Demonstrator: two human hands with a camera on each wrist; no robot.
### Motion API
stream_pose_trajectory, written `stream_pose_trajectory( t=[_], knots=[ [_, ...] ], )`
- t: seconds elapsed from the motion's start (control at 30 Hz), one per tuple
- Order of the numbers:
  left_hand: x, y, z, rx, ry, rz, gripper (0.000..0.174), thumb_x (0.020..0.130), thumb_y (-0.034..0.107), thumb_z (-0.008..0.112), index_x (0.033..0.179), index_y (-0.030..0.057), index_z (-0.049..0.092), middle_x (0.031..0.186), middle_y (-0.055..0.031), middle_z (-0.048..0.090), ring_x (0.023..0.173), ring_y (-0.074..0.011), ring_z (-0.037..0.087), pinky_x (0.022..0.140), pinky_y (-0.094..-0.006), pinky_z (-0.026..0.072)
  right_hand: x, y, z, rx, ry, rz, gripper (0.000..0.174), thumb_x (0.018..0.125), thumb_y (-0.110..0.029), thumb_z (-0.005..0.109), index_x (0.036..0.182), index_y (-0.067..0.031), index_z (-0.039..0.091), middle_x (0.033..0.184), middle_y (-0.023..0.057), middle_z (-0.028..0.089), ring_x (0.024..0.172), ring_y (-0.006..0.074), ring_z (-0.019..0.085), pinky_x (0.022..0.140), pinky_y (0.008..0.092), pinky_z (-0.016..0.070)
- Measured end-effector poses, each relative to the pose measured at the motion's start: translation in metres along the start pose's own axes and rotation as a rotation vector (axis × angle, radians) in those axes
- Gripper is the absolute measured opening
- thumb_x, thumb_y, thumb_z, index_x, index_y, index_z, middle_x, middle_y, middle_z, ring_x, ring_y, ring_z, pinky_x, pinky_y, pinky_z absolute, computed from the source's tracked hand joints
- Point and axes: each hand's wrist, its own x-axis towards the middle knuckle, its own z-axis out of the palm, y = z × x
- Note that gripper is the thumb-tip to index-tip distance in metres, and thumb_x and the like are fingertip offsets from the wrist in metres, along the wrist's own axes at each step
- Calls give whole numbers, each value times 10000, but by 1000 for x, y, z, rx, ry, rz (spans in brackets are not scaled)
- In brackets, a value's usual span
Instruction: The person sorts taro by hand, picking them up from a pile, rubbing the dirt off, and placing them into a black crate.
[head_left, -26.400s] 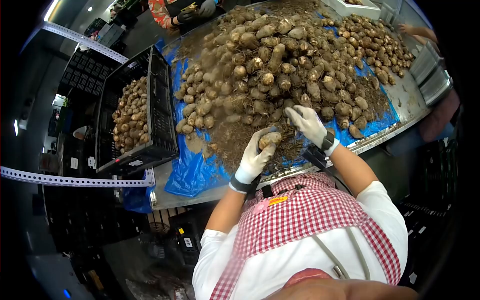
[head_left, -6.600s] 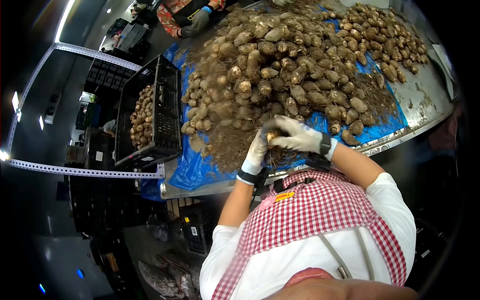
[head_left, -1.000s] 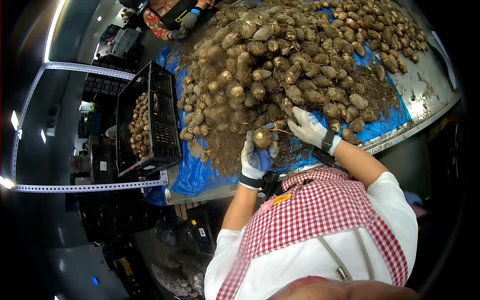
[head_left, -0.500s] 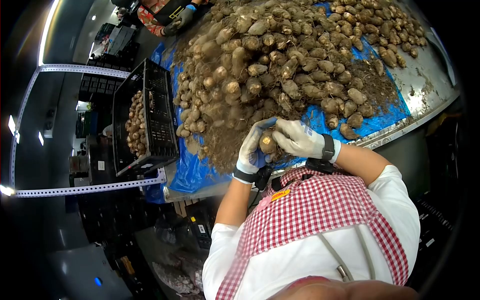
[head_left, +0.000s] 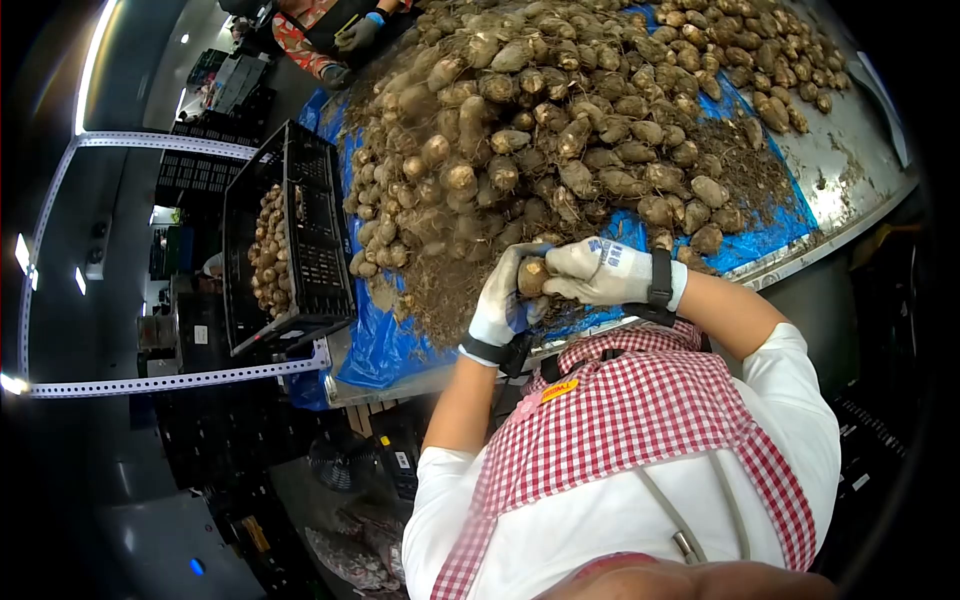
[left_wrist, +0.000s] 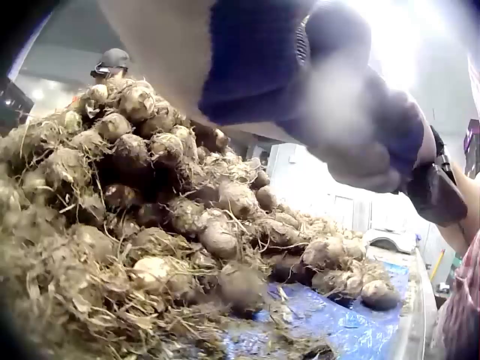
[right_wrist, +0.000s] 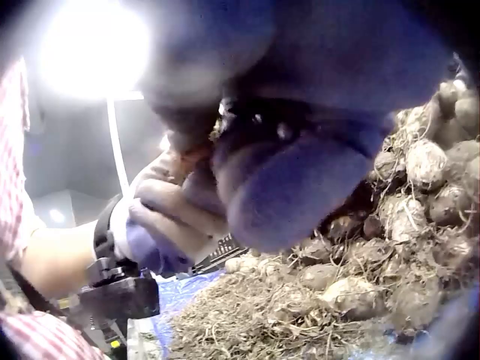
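Note:
Both hands wear white gloves with blue palms. In the head view the left hand [head_left: 500,302] curls round a brown tuber [head_left: 532,276] with a pale cut end. The right hand [head_left: 606,272] meets it from the right, its thumb and fingers pinching the tuber's side. Behind them rises a big heap of rooty tubers [head_left: 505,140]. In the left wrist view the heap [left_wrist: 219,238] fills the lower left, and the gloved fingers are blurred above it. In the right wrist view the left hand [right_wrist: 169,217] is beside the large, close right fingers [right_wrist: 289,191]; the tuber is mostly hidden.
A black crate [head_left: 320,235] with tubers stands left of the table. Blue plastic sheeting [head_left: 385,340] lies under the heap. More tubers [head_left: 760,60] lie at the far right of the metal table [head_left: 850,190]. Another person's gloved hand [head_left: 357,36] shows at the top.
A second ago the right hand was apart from the tuber in the left hand, over the heap's edge; it now meets the tuber. The other person's hands at the top have moved apart.

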Motion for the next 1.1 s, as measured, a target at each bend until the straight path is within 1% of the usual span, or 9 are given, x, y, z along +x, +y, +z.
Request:
stream_pose_trajectory(
  t=[0.17,0.3,0.4,0.43,0.57,0.7,0.87,1.0,1.1],
  knots=[
    [-7,18,4,-222,-57,-116,506,1010,481,395,1156,19,538,714,-93,587,379,-100,358,367,-242,318,-1,-5,6,-9,110,-183,160,899,-150,550,806,-27,510,649,138,538,591,297,584,528,388,452],
    [-12,11,2,-510,-217,-200,515,1019,472,359,1149,15,557,697,-155,581,333,-90,278,328,-243,280,0,61,-2,-336,309,145,176,908,-122,498,752,-44,477,602,124,530,517,242,567,482,360,458],
    [1,-11,-17,-810,-204,-277,555,1024,482,301,1224,25,543,733,-186,609,322,-116,308,315,-232,287,-4,33,-8,23,144,104,218,961,-196,497,859,-3,504,634,116,558,530,231,568,519,372,468],
    [2,-12,-17,-845,-216,-319,555,1023,482,305,1237,25,536,749,-182,617,324,-117,318,313,-234,293,-2,3,-16,290,-47,358,247,966,-228,505,907,12,502,666,124,565,588,238,591,570,375,489],
    [11,0,6,-650,55,-424,550,1021,479,332,1281,27,508,803,-134,650,326,-107,342,304,-239,309,-6,1,2,-24,33,-34,290,961,-275,521,870,0,503,769,181,611,679,308,635,584,409,482],
    [5,-1,-2,-594,-170,-339,540,1027,467,320,1313,37,479,703,-128,595,319,-96,304,309,-232,285,-8,6,13,1,69,-201,212,948,-208,520,826,-34,518,652,158,556,612,326,604,572,417,470],
    [0,5,0,-847,-273,-314,549,1034,460,274,1371,65,450,610,-160,525,317,-105,287,315,-232,266,-6,85,12,-59,161,308,170,900,-161,500,805,-22,488,609,123,536,522,310,555,507,393,460],
    [-1,-9,-6,-876,-203,-420,580,1015,512,277,1209,38,551,553,-126,496,309,-103,294,311,-244,263,-6,22,2,13,31,137,361,902,-308,575,934,37,473,864,238,551,798,368,594,704,434,483],
    [8,-24,-14,-864,-288,-494,609,996,563,274,1073,46,587,515,-106,470,298,-106,300,304,-250,256,-2,6,2,-50,29,-102,277,935,-260,553,946,13,502,808,195,561,728,309,601,640,428,469]
  ],
)
